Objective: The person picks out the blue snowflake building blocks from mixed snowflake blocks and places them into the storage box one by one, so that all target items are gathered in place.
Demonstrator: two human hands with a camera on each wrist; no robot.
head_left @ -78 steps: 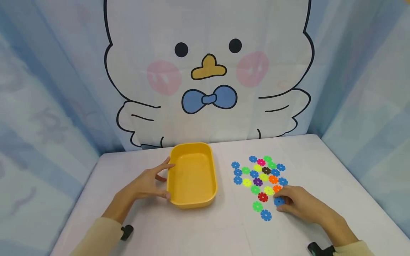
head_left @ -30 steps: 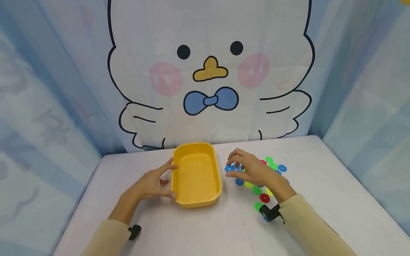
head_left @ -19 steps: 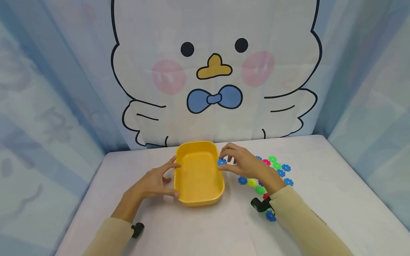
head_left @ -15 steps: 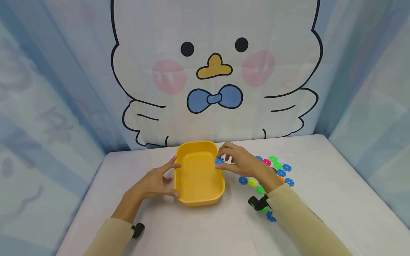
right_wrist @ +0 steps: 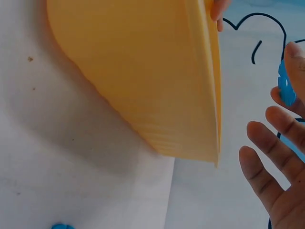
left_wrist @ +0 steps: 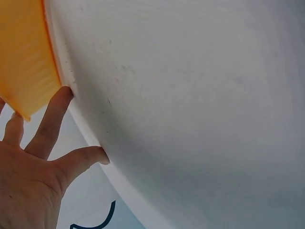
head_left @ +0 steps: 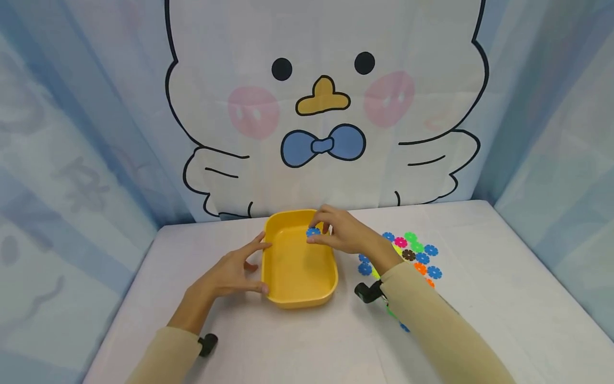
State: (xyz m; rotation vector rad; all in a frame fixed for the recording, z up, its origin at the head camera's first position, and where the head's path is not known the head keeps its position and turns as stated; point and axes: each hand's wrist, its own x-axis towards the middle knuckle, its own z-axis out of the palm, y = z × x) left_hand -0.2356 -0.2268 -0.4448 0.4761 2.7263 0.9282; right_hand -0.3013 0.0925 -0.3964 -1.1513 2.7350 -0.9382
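Observation:
A yellow plastic tray point(head_left: 298, 266) stands on the white table. My left hand point(head_left: 224, 276) rests against its left side, fingers spread, one fingertip on the rim and the thumb near the front corner. Thumb and fingertip of my right hand point(head_left: 342, 230) pinch a blue snowflake disc point(head_left: 313, 232) above the tray's far right part. The right wrist view shows that disc point(right_wrist: 286, 86) held upright, the other fingers spread apart. Loose snowflake discs point(head_left: 408, 255) in several colours lie flat right of the tray, partly hidden by my right forearm.
A printed curtain point(head_left: 326, 176) with a cartoon figure hangs right behind the table point(head_left: 288, 346). More patterned cloth point(head_left: 72, 186) closes in the left and right sides. Each wrist carries a small black camera mount point(head_left: 368, 292).
My right hand has come left from the loose discs, crossing the tray's right rim with the blue disc pinched in it. The left hand keeps its place on the tray; the head view has shifted slightly.

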